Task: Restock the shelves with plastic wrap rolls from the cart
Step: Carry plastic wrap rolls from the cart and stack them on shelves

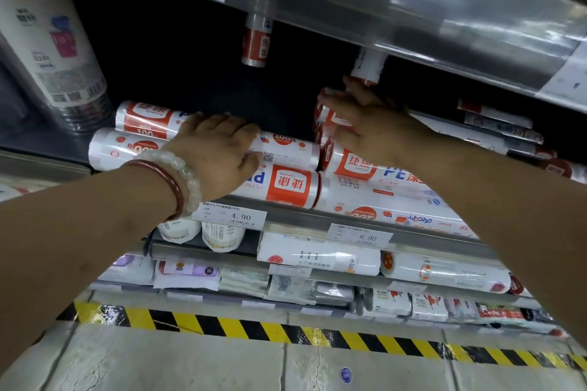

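Several white plastic wrap rolls with orange labels lie stacked on a shelf (317, 220). My left hand (219, 152), with bracelets at the wrist, rests flat on the left stack of rolls (286, 184), its fingers curving over a roll's top. My right hand (365, 124) lies with fingers spread on the right stack of rolls (355, 165), touching the topmost roll's end. One roll (368, 68) stands just beyond the right hand's fingertips. Another upright roll (255, 41) shows at the back. No cart is in view.
The shelf above (413, 3) overhangs close over both hands. A tall white pack (54, 41) stands at the left. Boxed wraps (495, 124) lie at the right. Lower shelves hold more rolls and packs (317, 257). Yellow-black floor tape (286, 332) runs along the base.
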